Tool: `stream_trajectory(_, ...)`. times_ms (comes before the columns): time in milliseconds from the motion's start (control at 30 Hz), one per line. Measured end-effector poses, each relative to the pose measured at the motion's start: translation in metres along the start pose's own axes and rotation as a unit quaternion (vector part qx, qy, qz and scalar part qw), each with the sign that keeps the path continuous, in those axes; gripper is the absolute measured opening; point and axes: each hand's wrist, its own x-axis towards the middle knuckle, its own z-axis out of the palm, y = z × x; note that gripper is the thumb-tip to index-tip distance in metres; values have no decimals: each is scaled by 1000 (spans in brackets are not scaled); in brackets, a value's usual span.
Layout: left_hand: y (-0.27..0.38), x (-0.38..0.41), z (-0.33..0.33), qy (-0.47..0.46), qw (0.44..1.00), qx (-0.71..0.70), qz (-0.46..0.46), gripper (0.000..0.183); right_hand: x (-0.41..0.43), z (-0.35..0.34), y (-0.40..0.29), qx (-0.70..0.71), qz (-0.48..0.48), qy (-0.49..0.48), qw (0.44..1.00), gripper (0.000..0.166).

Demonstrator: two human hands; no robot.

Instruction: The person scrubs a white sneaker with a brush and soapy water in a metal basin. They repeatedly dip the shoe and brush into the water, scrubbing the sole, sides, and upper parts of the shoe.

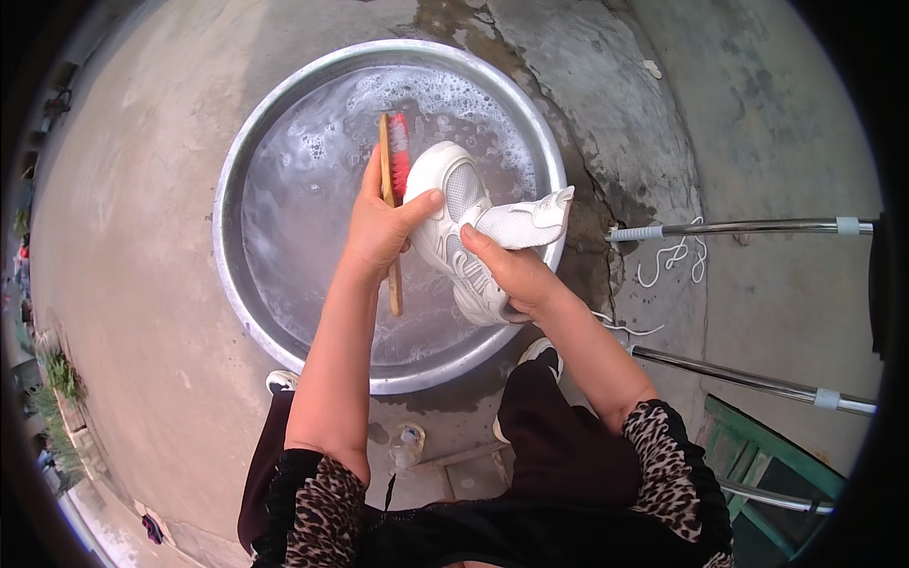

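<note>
A white mesh sneaker [428, 245] is held over a wide metal basin [229, 277] of cloudy, foamy water [298, 234]. My right hand [522, 278] grips the shoe by its side near the ankle opening. Its padded tongue [522, 226] is pulled out and points to the right. In my left hand [380, 228] is a wooden-handled scrub brush [386, 160] with red and white bristles, which face the toe. The left thumb also presses on the shoe's upper. Part of the brush handle is hidden behind that hand.
White shoelaces [682, 257] lie on wet concrete at the right, near chrome tubes [753, 227]. A clear plastic bottle [407, 446] is on the ground between my legs. A green frame [774, 440] is at the lower right. My shoes [543, 349] flank the basin's near rim.
</note>
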Motion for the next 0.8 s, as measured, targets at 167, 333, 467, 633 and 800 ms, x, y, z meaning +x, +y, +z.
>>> stream_trajectory(167,-33,-6,10,-2,980,-133,148,94,3,-4,-5,377,44,-32,925,61)
stream_trajectory(333,-62,-14,-1,40,991,-116,45,84,13,-3,-5,286,66,71,953,44)
stream_trajectory(467,-162,21,-90,285,945,122,102,67,17,-4,-11,256,18,44,965,36)
stream_trajectory(633,-265,39,-129,440,864,244,-4,55,34,-6,-5,193,23,87,977,37)
stream_trajectory(800,-121,-29,-17,84,995,-55,28,53,45,-13,13,157,16,139,978,37)
